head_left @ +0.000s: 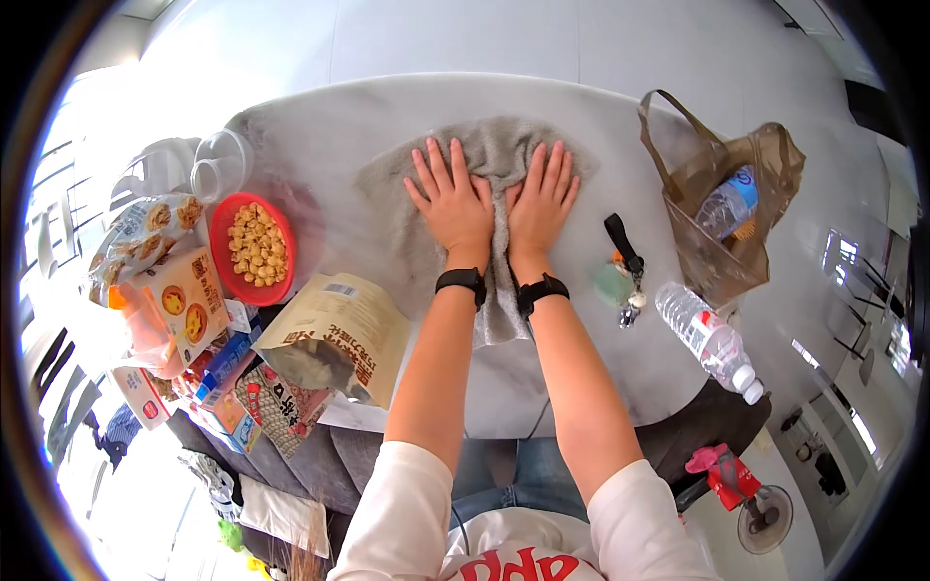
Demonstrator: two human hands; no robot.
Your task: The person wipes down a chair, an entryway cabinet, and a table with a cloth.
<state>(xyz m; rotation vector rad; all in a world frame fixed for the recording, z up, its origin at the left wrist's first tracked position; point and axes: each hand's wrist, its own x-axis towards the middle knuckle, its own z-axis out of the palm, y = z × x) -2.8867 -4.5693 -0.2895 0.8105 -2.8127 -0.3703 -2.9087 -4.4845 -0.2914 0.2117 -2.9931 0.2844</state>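
Observation:
A grey towel point(484, 136) lies spread on the marbled table point(329, 136), with a bunched fold running down its middle toward my body. My left hand point(452, 208) presses flat on its left half, fingers spread. Flat on the right half rests my right hand point(542, 205), its fingers also apart. The two thumbs point inward at the central fold and are close together. Both wrists wear black bands. Part of the towel is hidden beneath my palms and forearms.
At left stand a red bowl point(294, 254) of popcorn, clear plastic cups point(221, 165), an open snack bag point(349, 315) and several packages. On the right are a keychain point(625, 247), a lying water bottle point(707, 337) and a brown translucent bag point(712, 266) holding another bottle point(728, 203).

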